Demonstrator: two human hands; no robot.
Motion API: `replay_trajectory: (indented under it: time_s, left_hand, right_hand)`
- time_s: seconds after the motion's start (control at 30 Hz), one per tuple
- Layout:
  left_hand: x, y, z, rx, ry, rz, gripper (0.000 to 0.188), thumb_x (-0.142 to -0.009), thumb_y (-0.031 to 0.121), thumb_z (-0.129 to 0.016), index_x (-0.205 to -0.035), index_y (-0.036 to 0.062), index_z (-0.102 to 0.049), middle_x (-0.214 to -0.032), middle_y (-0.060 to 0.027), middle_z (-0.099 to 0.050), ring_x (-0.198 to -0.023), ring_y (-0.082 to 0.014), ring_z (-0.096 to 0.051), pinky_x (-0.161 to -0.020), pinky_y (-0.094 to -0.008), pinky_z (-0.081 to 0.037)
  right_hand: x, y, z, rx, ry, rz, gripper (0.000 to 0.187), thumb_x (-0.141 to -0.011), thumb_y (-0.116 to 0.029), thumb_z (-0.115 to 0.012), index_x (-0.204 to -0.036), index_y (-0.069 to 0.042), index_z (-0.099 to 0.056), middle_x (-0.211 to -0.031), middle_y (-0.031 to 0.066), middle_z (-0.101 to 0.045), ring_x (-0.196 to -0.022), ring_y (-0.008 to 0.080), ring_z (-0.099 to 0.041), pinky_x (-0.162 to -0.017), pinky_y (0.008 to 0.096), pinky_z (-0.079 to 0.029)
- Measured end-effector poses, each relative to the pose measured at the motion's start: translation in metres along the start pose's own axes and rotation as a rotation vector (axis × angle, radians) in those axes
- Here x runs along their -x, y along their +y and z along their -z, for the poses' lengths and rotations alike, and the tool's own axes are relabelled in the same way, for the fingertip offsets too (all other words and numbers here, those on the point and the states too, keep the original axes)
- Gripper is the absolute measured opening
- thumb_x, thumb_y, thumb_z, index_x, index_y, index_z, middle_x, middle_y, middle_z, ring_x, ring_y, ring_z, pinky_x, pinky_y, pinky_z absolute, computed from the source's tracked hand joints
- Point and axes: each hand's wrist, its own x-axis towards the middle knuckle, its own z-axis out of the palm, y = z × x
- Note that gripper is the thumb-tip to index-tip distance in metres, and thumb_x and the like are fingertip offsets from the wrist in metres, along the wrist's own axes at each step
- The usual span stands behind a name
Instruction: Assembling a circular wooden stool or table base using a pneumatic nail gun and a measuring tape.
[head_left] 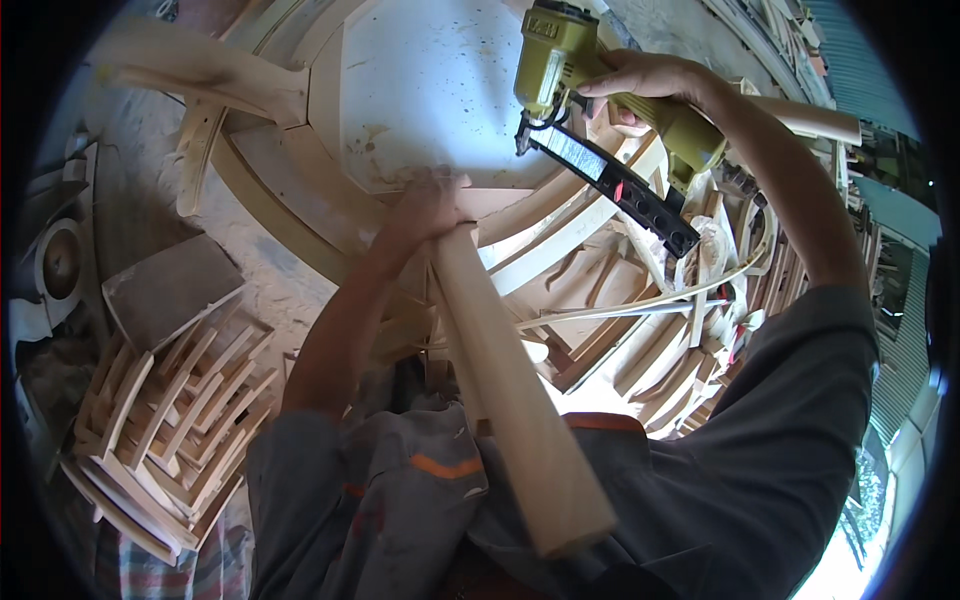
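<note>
My right hand (645, 80) is wrapped around the grip of an olive-green nail gun (690, 135) with a long black magazine. The nail gun is raised over the right side of a round wooden frame (270, 205), its nose apart from the wood. My left hand (430, 205), slightly blurred, is closed at the frame's near edge around the far end of a pale wooden leg (510, 390). That leg slants toward my body. A pale board (430, 90) with dark specks fills the middle of the frame.
Another wooden leg (210, 70) juts out at the upper left, and one more (810, 118) at the right. Curved wooden pieces are stacked (180, 430) at the lower left beside a brown board (170, 290). More curved offcuts (600, 280) are piled beyond the frame at right.
</note>
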Motion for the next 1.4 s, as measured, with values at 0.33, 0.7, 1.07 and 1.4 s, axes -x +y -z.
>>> replay_trajectory:
  time_s: [0.33,0.7,1.07,1.4]
  left_hand:
    - [-0.004,0.003,-0.008,-0.118,-0.082,0.106,0.037,-0.082,0.024,-0.066,-0.116,0.0106,-0.068,-0.111,-0.0138,-0.068,-0.11,-0.0295,-0.063,-0.096,-0.0518,-0.045]
    - [0.001,0.015,0.003,-0.083,-0.102,0.172,0.031,-0.082,0.018,-0.066,-0.112,0.0113,-0.07,-0.121,-0.0125,-0.061,-0.114,-0.0339,-0.054,-0.099,-0.0493,-0.042]
    - [0.0,0.017,-0.001,-0.083,-0.094,0.18,0.023,-0.087,0.015,-0.058,-0.106,0.0117,-0.072,-0.118,-0.0106,-0.06,-0.115,-0.0296,-0.054,-0.098,-0.0486,-0.043]
    - [0.002,0.016,0.0,-0.078,-0.077,0.188,0.022,-0.088,0.016,-0.057,-0.105,0.0108,-0.071,-0.119,-0.0105,-0.06,-0.115,-0.029,-0.053,-0.099,-0.0485,-0.043]
  right_hand:
    - [-0.048,-0.029,-0.003,-0.018,-0.243,-0.29,0.054,-0.089,-0.031,-0.072,-0.128,-0.004,-0.045,-0.105,0.0164,-0.072,-0.058,0.0134,-0.053,-0.05,0.0293,-0.05]
    - [-0.075,-0.023,0.001,-0.026,-0.394,-0.415,0.056,-0.088,-0.024,-0.071,-0.127,0.002,-0.039,-0.111,0.014,-0.072,-0.06,0.0137,-0.052,-0.053,0.0305,-0.051]
    - [-0.104,-0.02,0.004,-0.012,-0.46,-0.544,0.047,-0.087,-0.012,-0.069,-0.123,-0.001,-0.042,-0.105,0.0146,-0.072,-0.057,0.0154,-0.053,-0.05,0.0335,-0.05]
    - [-0.112,-0.028,-0.001,0.079,-0.469,-0.558,0.038,-0.086,-0.013,-0.069,-0.117,-0.003,-0.05,-0.11,0.01,-0.071,-0.058,0.0127,-0.052,-0.051,0.0311,-0.05]
